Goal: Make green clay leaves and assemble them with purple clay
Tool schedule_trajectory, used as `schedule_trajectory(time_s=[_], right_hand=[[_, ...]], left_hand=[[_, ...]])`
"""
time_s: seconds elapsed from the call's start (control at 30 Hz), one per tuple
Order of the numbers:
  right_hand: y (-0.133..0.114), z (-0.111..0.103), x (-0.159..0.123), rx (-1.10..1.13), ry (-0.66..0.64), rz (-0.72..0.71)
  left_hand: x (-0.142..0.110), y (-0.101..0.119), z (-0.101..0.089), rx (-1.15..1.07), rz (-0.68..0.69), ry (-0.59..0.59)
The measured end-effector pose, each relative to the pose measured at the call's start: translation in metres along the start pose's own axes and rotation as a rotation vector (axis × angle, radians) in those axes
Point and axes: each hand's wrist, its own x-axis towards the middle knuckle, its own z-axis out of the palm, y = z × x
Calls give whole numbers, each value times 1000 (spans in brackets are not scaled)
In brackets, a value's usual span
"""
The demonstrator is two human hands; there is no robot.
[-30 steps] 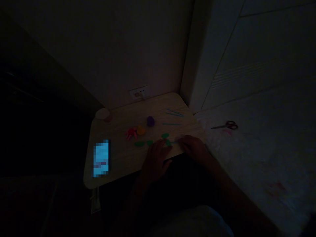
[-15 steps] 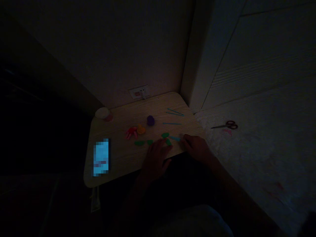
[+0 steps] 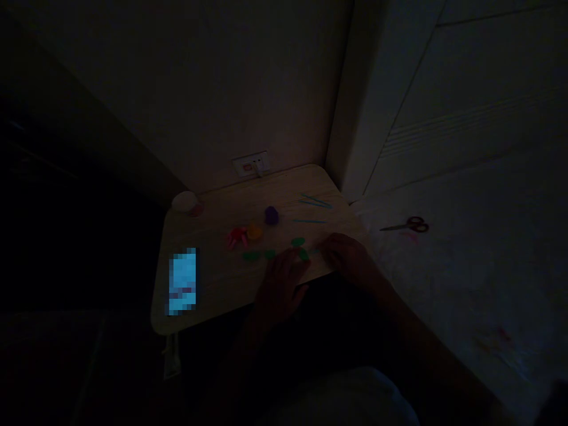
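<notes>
The scene is very dark. My left hand (image 3: 280, 287) lies over the front of the small table, fingers stretched out, its fingertips beside an oval green piece (image 3: 304, 254). Whether it presses on that piece is hard to see. Another green piece (image 3: 297, 242) lies just beyond the fingertips, and two more lie to the left, including a long one (image 3: 251, 256). At the table's right front, my right hand (image 3: 346, 255) is closed with curled fingers around a light blue strip (image 3: 313, 251), mostly hidden, its end pointing toward the green pieces.
On the wooden table (image 3: 217, 278) are a purple lump (image 3: 271, 216), a yellow piece (image 3: 254, 231), a red-pink piece (image 3: 237, 236), thin blue sticks (image 3: 309, 221), a lit phone (image 3: 181, 282) and a pale-topped tub (image 3: 186, 203). Scissors (image 3: 415, 225) lie on the floor at right. A wall socket (image 3: 251, 164) is behind.
My right hand has shifted slightly left and now covers more of the light blue strip. My left hand stays almost where it was. The view has dimmed a little.
</notes>
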Motion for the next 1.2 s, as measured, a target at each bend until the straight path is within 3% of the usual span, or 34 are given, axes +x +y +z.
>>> schedule_trajectory(time_s=[0.33,0.5,1.03,1.2], right_hand=[[5,11,0,-17,16,-27],[3,11,1,39,84,-18],[-1,12,4,-48,23,34],[-1,11,3,-25,72,10]], left_hand=[[0,1,-1,12,0,-4],[0,1,-2,10,7,-4],[-1,0,1,-14,-1,23],[-1,0,2,-7,-20,6]])
